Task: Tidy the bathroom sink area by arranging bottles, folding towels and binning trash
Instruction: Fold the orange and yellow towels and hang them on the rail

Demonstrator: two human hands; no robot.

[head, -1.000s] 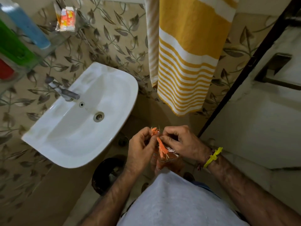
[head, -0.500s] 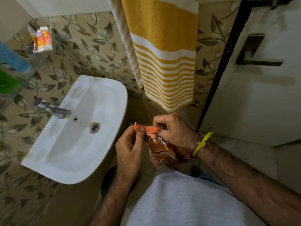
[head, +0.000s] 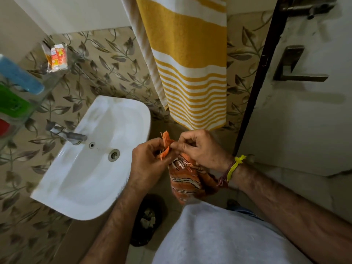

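The person's left hand (head: pixel 150 159) and right hand (head: pixel 198 149) meet just to the right of the white ceramic sink (head: pixel 91 155), fingers of both pinched narrow on the frayed orange fringe at the top edge of a small woven orange towel (head: pixel 186 180). The cloth hangs bunched below the hands, crossed by thin dark and pale stripes, its loose threads sticking up between the thumbs. A yellow thread band (head: pixel 235 166) circles the right wrist.

The sink is smooth and glossy, rounded at its corners, with a metal tap (head: pixel 70 136) at its wall side and a round steel drain (head: pixel 114 154). Above and to the right of the sink hangs a thick yellow-and-white striped towel (head: pixel 190 73) against leaf-patterned tiles. Below the sink's near corner stands a dark round bin (head: pixel 148 220) with crumpled scraps inside. A clear glass shelf (head: pixel 38 88) left of the sink carries a blue bottle (head: pixel 19 75), a green bottle (head: pixel 11 101) and a small orange packet (head: pixel 57 58).
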